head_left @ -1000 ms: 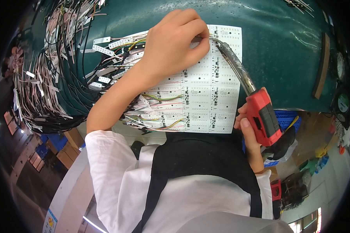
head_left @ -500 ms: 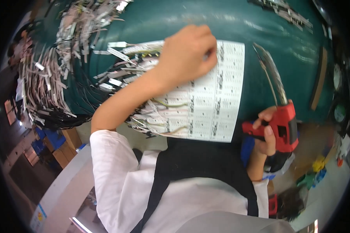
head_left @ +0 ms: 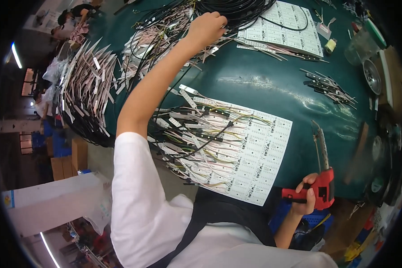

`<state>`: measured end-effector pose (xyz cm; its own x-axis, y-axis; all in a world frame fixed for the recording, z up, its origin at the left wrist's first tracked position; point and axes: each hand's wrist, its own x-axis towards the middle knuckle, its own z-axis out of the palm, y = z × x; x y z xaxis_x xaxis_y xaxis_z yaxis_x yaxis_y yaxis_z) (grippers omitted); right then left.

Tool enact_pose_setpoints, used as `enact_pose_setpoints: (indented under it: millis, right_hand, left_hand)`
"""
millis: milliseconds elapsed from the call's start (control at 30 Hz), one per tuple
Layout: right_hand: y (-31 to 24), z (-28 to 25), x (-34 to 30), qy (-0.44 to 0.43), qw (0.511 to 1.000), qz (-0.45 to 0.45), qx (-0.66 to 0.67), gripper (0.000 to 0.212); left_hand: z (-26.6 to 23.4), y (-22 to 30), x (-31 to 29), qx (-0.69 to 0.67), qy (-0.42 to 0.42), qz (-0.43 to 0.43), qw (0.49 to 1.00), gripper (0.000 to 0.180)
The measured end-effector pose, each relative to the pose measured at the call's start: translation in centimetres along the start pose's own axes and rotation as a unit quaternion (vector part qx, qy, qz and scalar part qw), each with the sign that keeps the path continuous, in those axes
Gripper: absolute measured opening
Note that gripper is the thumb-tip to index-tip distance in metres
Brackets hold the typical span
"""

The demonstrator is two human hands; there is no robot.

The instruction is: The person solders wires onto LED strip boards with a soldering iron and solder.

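A red soldering gun (head_left: 325,190) is in my right hand (head_left: 304,196), whose fingers wrap its grip. Its metal tip points up and away over the green table. My left hand (head_left: 207,29) reaches far forward to a pile of thin wires with small white strips (head_left: 158,38), beside a coil of black cable (head_left: 236,10). Its fingers are curled, and what they hold is hidden. Between my arms lies a white circuit board panel (head_left: 265,156), slightly turned. Coloured wires (head_left: 210,143) run from its left part, and a black lead with connectors (head_left: 219,131) crosses them.
More white panels (head_left: 286,29) lie at the far right of the green table (head_left: 254,80). A bundle of wired strips (head_left: 89,87) hangs at the left edge. Right are loose leads (head_left: 328,87), a clear tub (head_left: 364,44) and a brown bar (head_left: 356,152).
My left hand has moved from above the panel forward to the wire pile. The view has shifted, showing more of the far table. My right hand still holds the soldering gun.
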<state>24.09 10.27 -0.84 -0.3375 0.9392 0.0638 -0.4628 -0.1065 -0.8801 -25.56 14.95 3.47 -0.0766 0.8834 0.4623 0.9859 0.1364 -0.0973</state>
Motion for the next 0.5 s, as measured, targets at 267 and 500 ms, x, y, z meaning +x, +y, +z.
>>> enact_pose_setpoints:
  millis: [267,500]
  right_hand:
    - [-0.1,0.1,0.0,-0.005,1.000,0.002,-0.021,0.037]
    - [0.0,0.4,-0.2,-0.015,1.000,-0.010,-0.013,0.038]
  left_hand:
    - [0.2,-4.5,2.5,-0.058,-0.086,0.026,0.994,0.020]
    - [3.1,-3.1,2.0,0.087,-0.121,0.074,0.986,0.026]
